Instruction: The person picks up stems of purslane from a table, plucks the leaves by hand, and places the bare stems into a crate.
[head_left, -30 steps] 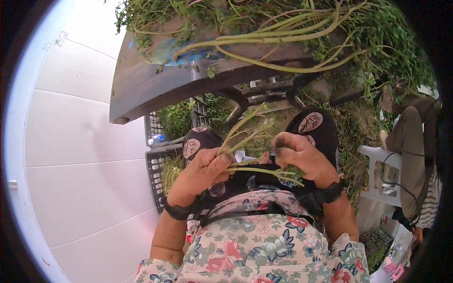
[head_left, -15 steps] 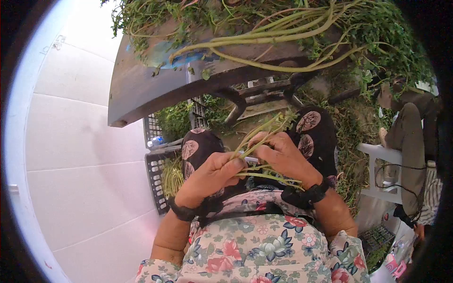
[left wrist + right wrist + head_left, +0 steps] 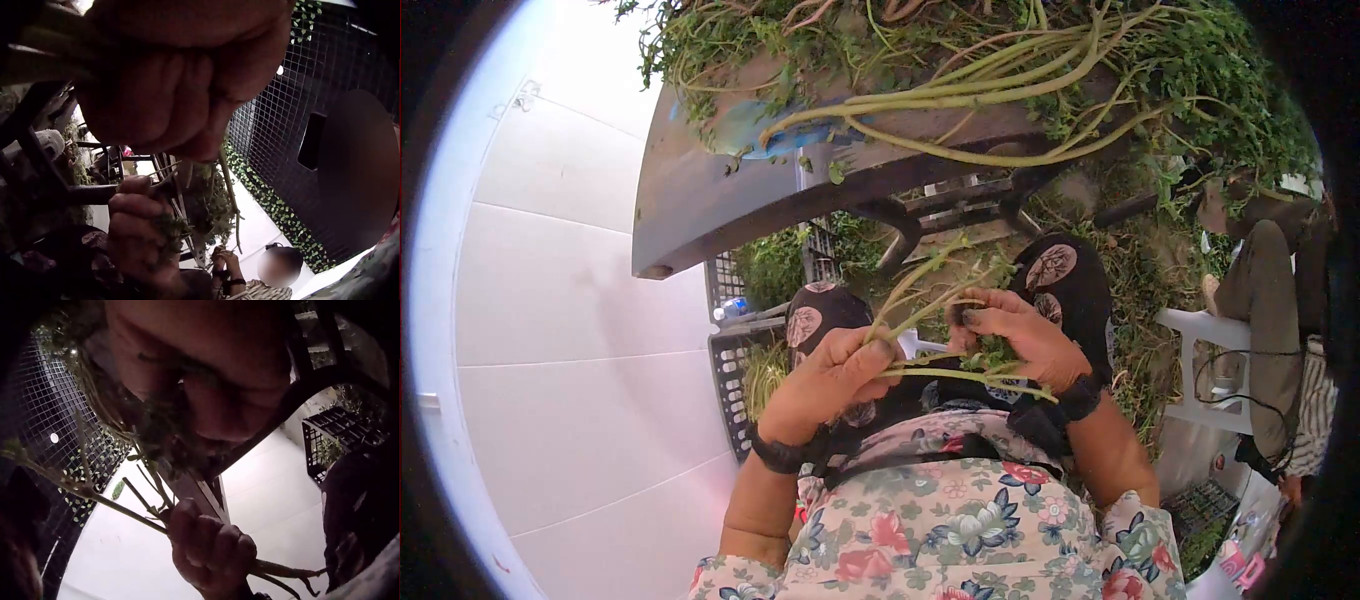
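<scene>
My left hand [image 3: 830, 375] grips a small bunch of long pale-green stems [image 3: 970, 376] over my lap. The stems spread out past its thumb toward the right, some angled up, others lying almost level. Close beside them, my right hand [image 3: 1020, 335] has its fingers curled round a tuft of green leaves [image 3: 997, 352]. Those leaves [image 3: 165, 431] also show under its fingers in the right wrist view, with the left hand [image 3: 209, 544] round the stems below. Dark stains mark the right hand's thumb and fingertip.
A wooden table [image 3: 730, 205] stands ahead, heaped with leafy greens [image 3: 1230, 110] and long thick stems [image 3: 980, 95]. Black crates [image 3: 730, 380] holding greens are at the left by a white wall [image 3: 590, 420]. A white plastic chair [image 3: 1210, 370] and a seated person's leg [image 3: 1268, 330] are at the right.
My right hand came left onto the stems, then drew back a little to the right with leaves in its fingers. The left hand has kept its grip, shifting slightly.
</scene>
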Demonstrator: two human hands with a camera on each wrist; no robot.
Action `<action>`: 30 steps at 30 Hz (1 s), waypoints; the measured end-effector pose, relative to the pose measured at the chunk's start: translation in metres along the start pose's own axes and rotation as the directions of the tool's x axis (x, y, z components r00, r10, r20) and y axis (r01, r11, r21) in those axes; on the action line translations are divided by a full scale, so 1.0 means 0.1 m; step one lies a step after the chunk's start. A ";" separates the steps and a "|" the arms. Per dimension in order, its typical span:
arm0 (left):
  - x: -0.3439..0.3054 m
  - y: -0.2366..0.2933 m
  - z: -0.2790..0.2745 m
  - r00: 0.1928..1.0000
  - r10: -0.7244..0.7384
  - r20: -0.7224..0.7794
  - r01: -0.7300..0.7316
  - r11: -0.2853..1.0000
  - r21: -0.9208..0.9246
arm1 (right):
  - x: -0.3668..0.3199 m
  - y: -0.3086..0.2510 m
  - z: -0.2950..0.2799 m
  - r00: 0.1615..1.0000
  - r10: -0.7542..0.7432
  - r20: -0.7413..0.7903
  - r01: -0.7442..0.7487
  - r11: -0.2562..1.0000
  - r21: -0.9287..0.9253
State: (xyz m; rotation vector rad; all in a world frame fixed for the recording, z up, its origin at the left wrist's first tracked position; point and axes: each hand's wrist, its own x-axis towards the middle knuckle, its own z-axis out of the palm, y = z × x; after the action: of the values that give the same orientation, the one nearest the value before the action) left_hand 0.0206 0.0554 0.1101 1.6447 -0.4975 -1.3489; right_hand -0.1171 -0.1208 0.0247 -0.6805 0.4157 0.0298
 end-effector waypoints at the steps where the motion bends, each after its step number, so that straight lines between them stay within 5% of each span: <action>1: 0.01 -0.02 0.00 1.000 0.005 0.005 -0.005 1.000 0.022 | 0.04 0.04 -0.02 1.000 -0.009 0.011 0.009 1.000 0.024; 3: 0.01 -0.02 0.01 1.000 0.006 0.028 -0.007 0.999 0.034 | 0.05 0.04 -0.03 0.999 -0.045 0.014 0.044 0.999 0.011; 6: 0.01 -0.01 0.01 0.998 -0.006 0.064 0.005 1.000 0.012 | 0.05 0.07 -0.07 0.971 -0.231 0.056 0.237 0.938 -0.252; 8: 0.01 -0.01 0.02 0.998 -0.016 0.065 0.015 1.000 0.001 | 0.07 0.15 -0.24 0.869 -0.441 0.223 0.481 0.653 -0.586; 10: 0.01 -0.03 0.03 0.997 -0.010 0.073 0.013 0.999 -0.042 | 0.05 0.11 -0.21 0.880 -0.438 0.181 0.470 0.758 -0.453; 11: 0.01 -0.04 0.03 0.997 -0.007 0.076 0.012 0.998 -0.063 | 0.02 0.07 -0.16 0.948 -0.311 0.069 0.317 0.941 -0.117; 13: 0.01 -0.04 0.03 0.997 -0.005 0.076 0.009 0.999 -0.043 | 0.00 0.00 -0.08 0.988 -0.153 -0.001 0.147 0.949 0.277; 15: 0.01 -0.04 0.04 0.998 0.002 0.055 0.000 1.000 -0.025 | 0.01 -0.02 -0.07 0.984 -0.175 -0.034 0.176 0.928 0.330; 18: -0.01 -0.04 0.04 1.000 -0.009 0.025 0.009 1.000 -0.020 | 0.09 0.02 -0.16 0.948 -0.269 0.170 0.191 0.909 0.372; 24: -0.05 -0.02 -0.02 0.996 -0.077 -0.037 0.077 0.997 -0.006 | 0.02 -0.04 -0.09 0.972 -0.213 -0.099 0.206 0.976 -0.072; 27: -0.07 0.02 -0.02 0.997 -0.076 -0.033 0.075 0.997 -0.009 | -0.02 -0.11 -0.07 0.947 -0.319 -0.031 0.261 0.826 -0.499; 30: -0.07 0.02 -0.03 0.997 -0.070 -0.037 0.070 0.997 0.015 | -0.05 -0.14 -0.05 0.964 -0.266 0.015 0.221 0.769 -0.599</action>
State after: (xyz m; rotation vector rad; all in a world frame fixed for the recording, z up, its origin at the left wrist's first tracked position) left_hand 0.0214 0.0611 0.1159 1.7104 -0.4340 -1.3666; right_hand -0.1217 -0.1339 0.0315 -1.3673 0.3823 -0.1178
